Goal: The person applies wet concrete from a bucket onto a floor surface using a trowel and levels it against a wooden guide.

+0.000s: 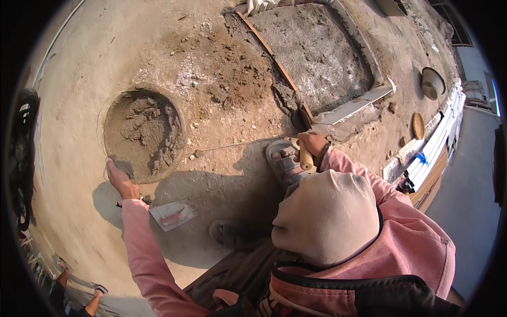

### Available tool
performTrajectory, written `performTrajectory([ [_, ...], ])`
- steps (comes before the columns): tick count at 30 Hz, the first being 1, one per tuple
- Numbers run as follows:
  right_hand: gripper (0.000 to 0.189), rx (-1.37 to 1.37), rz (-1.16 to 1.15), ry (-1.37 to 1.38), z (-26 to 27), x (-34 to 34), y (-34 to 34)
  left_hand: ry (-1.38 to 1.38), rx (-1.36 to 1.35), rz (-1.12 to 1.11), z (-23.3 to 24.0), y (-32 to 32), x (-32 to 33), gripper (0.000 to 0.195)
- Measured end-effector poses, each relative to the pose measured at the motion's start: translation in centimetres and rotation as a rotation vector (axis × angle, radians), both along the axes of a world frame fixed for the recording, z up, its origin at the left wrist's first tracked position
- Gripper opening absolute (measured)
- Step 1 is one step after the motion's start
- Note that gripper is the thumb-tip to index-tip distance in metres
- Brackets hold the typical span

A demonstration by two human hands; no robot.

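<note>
At the left, a round basin [180, 119] holds wet grey mortar [143, 121]. My left hand [121, 180] grips the basin's near rim, its fingers partly hidden. My right hand [313, 143] is closed around the wooden handle of a trowel [306, 158]. The trowel's dark, mortar-smeared blade points away from me, close to the near corner of a framed bed of wet mortar [317, 51]. A flat plastering trowel [172, 216] with a red handle lies on the ground beside my left forearm.
A thin wooden strip [269, 51] lies along the bed's left side, and a pale board [352, 105] edges its near side. Loose rubble and soil [233, 71] spread between basin and bed. A bucket [432, 83] and long white strips [431, 146] are at right. Another person's legs [95, 303] show lower left.
</note>
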State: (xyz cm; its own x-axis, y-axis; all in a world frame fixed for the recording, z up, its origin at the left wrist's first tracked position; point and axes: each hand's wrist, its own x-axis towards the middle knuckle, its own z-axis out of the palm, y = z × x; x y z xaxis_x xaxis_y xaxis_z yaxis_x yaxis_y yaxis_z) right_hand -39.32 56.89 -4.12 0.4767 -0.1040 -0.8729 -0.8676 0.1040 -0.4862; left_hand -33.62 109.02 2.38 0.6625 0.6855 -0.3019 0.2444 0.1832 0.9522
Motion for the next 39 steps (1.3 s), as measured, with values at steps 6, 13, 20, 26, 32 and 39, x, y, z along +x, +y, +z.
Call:
performTrajectory([
  [6, 0.027, 0.072, -0.071, 0.046, 1.7, 0.2, -0.6, 0.026, 0.040, -0.011, -0.5, 0.6, -0.1, 0.053],
  [13, 0.024, 0.005, 0.123, -0.066, 7.1, -0.7, -1.5, 0.048, 0.112, -0.035, -0.9, 1.8, -1.1, 0.053],
  [20, 0.029, -0.145, 0.152, -0.133, -1.1, 0.0, -1.4, 0.065, 0.029, -0.024, -0.4, 0.9, -0.5, 0.050],
  [26, 0.020, -0.009, 0.082, -0.067, 8.6, 1.4, -0.5, 0.067, 0.083, -0.055, -0.9, 2.2, -0.8, 0.049],
  [32, 0.028, -0.094, 0.181, -0.091, 2.1, 0.6, -1.0, 0.033, -0.004, -0.010, 0.2, 0.7, -0.7, 0.048],
  [39, 0.026, -0.263, 0.205, -0.156, -3.1, 0.1, -1.3, 0.052, 0.064, 0.013, 0.7, -0.8, 0.0, 0.043],
])
